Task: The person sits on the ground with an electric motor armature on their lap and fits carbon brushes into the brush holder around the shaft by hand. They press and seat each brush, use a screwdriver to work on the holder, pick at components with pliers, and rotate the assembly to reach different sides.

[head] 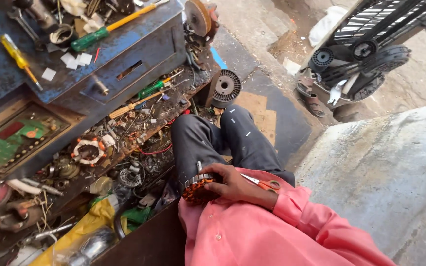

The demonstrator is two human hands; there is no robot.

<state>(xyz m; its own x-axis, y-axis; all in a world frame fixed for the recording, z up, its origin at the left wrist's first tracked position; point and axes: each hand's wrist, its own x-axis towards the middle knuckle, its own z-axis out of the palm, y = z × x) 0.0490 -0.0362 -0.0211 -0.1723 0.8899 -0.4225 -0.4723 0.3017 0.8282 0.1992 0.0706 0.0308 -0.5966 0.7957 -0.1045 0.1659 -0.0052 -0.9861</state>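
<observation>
My right hand [232,184] reaches across my lap from a pink sleeve [297,209]. Its fingers are closed over a small motor stator [196,189] with copper-orange windings and a metal core, which rests on my left thigh. A pair of scissors with orange handles [265,183] lies right behind the wrist, against the sleeve; whether anything holds it I cannot tell. My legs in dark grey trousers [232,143] stretch away from me. My left hand is not in view.
A cluttered blue metal workbench [139,44] on the left carries screwdrivers, a yellow-handled one [18,54], paper scraps, wound coils [88,150] and loose parts. A round ribbed stator core [225,87] stands by my feet. Fan parts and a grille [366,44] lie at top right beside a concrete slab [385,172].
</observation>
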